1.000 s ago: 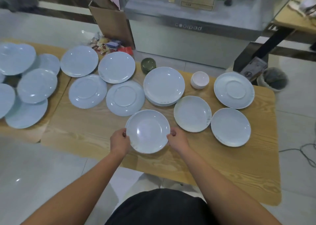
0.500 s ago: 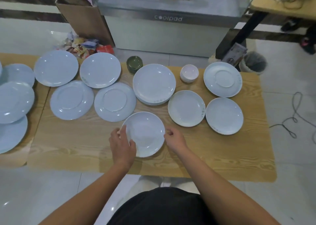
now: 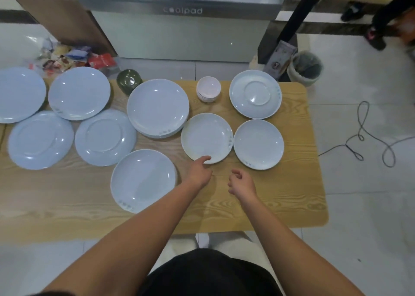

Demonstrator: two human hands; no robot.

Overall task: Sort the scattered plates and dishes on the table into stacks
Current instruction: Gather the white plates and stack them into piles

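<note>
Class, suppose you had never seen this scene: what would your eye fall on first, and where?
The pale blue plates spread over the wooden table strike first, with a stack of plates at its centre. Toward the near side, the left hand reaches to the rim of a whiter plate, while the right hand hovers loosely curled, holding nothing. A stack of small white bowls stands at the far edge.
</note>
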